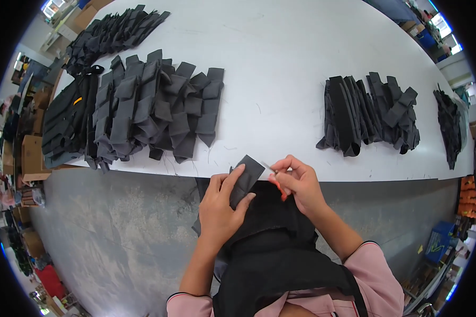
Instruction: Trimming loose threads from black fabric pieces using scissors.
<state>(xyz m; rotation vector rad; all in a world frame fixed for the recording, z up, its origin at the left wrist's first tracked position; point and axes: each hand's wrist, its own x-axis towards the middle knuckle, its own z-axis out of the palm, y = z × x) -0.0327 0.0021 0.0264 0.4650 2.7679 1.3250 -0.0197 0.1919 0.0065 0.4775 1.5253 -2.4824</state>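
Note:
My left hand (221,206) is closed on a dark grey fabric piece (248,174), with fingers on one side and the thumb along its lower edge. The piece is tilted, its upper end near the table's front edge. In my right hand (301,185) is a small pair of scissors (278,189) with orange-red handles. Their metal tips point up and left, close to the fabric's upper right corner; whether they touch it I cannot tell. Black cloth (264,211) lies below both hands, over my lap and the apron I wear.
On the white table (269,63), piles of grey fabric pieces (158,105) lie at left beside a black bag (69,116). More fabric bundles (354,116) lie at right, with a dark bundle (449,127) at the far right. Cardboard boxes (33,156) stand left; a blue crate (440,240) is right.

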